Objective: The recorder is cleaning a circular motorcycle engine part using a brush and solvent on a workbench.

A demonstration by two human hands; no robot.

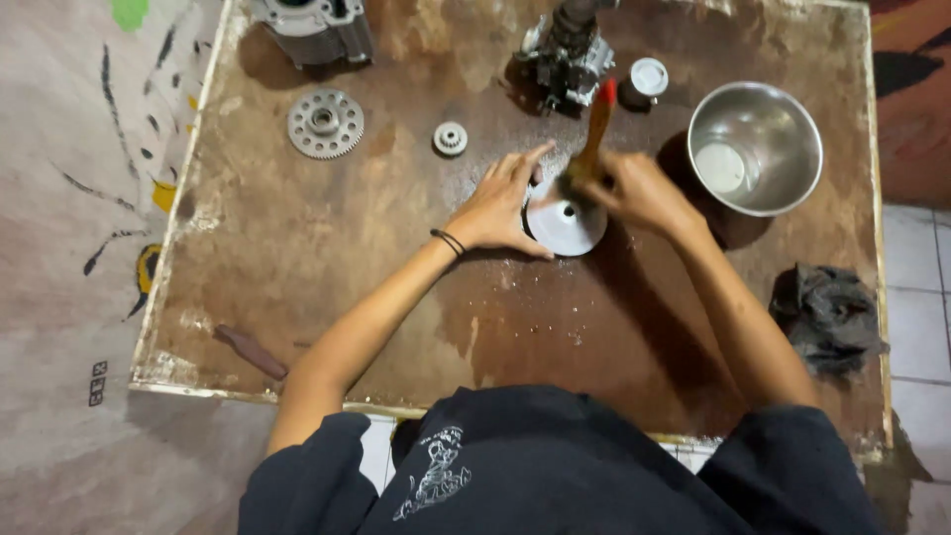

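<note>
A round silver metal disc [567,227] with a small centre hole lies flat on the brown wooden board [327,258]. My left hand [498,203] rests on the disc's left rim, fingers spread, holding it steady. My right hand [639,191] grips a brush [596,129] with a wooden handle and red tip. The brush stands nearly upright with its bristles pressed on the disc's upper part. A black band circles my left wrist.
A steel bowl [755,147] stands at the right. A large toothed gear [325,124] and a small gear [450,139] lie at upper left. Engine parts [570,54] and a housing [312,30] sit at the back. A dark rag [827,317] lies at right.
</note>
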